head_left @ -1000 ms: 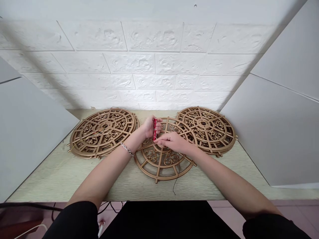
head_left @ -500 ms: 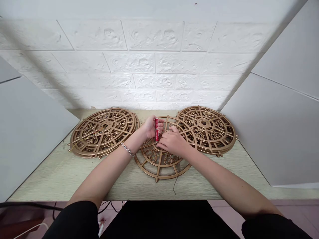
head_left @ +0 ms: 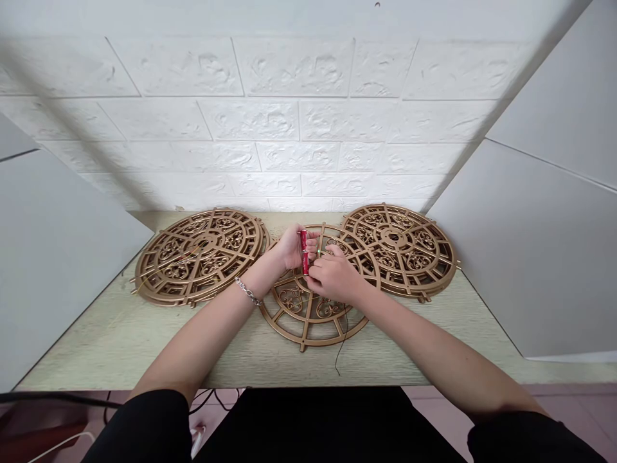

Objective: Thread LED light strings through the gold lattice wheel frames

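Holding red batteries [head_left: 305, 264], too small to read

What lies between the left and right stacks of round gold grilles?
In the head view, another round gold grille lies there. Above it, the left hand grips two red cylinders, with the right hand at their lower end.
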A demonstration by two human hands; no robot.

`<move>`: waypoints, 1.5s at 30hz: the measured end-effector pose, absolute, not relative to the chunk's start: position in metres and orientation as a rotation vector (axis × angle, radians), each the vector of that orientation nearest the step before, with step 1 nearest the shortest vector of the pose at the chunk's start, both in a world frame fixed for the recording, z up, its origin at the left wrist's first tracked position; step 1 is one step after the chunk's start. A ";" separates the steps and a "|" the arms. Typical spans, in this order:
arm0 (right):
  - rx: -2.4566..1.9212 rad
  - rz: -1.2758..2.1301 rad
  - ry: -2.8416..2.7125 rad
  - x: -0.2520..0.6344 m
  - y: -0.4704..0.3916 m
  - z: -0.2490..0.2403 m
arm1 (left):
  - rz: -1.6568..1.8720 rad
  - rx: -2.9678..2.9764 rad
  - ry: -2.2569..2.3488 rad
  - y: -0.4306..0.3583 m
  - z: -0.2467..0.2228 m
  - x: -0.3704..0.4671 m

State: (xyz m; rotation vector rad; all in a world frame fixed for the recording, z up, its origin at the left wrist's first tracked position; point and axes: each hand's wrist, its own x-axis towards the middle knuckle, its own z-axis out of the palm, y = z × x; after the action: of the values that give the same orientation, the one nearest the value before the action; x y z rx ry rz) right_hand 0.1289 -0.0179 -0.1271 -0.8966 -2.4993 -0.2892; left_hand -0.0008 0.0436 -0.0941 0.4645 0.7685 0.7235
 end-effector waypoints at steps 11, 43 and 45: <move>-0.913 -0.453 -2.491 0.131 -0.018 -0.127 | 0.705 0.546 0.769 0.045 -0.091 -0.004; -1.538 0.469 -2.512 0.182 0.003 -0.085 | 1.196 1.048 0.891 0.024 -0.008 -0.036; -1.542 0.417 -2.589 0.179 0.001 -0.085 | 1.333 1.342 1.035 0.021 -0.003 -0.043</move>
State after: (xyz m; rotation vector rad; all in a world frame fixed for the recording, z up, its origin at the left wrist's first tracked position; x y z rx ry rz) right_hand 0.1790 0.0008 -0.0845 -1.5416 -2.5892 0.4173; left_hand -0.0430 0.0213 -0.0034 1.3423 1.0349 1.3327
